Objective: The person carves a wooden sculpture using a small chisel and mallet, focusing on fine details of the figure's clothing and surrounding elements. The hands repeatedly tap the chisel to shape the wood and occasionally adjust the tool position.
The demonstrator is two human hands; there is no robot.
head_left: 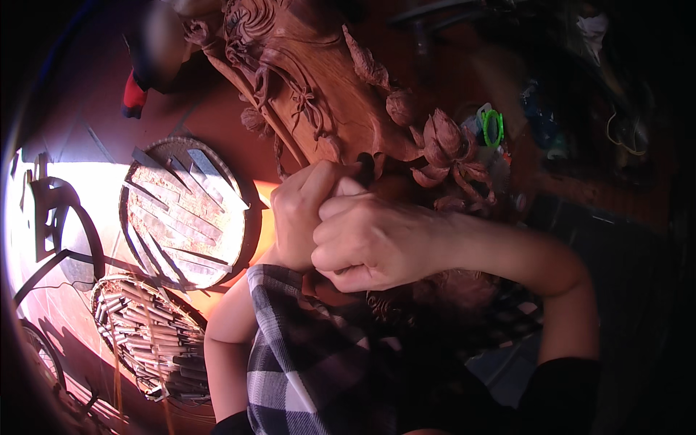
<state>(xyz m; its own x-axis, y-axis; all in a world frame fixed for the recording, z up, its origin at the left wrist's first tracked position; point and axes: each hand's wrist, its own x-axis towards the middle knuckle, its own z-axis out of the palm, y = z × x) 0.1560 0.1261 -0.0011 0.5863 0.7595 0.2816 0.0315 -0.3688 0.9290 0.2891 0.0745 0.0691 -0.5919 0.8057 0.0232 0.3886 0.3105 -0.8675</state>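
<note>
My left hand (pixel 296 212) and my right hand (pixel 373 243) are both closed and pressed together, the right one in front and partly covering the left. Whatever they grip, if anything, is hidden behind the curled fingers. Just beyond them lies a large reddish-brown wood carving (pixel 319 54) with scrolls, stems and raised relief. A carved lotus flower (pixel 444 138) stands out from it, to the upper right of my hands. More carved wood (pixel 464 286) shows dimly beneath my right forearm.
A round woven tray (pixel 245 217) holding several flat metal blades stands on the sunlit floor at left. Below it, a basket (pixel 101 312) is packed with wooden-handled tools. Black-and-white checked cloth (pixel 290 362) covers my lap. A bright green ring (pixel 493 116) lies at right; blurred shapes fill the upper left.
</note>
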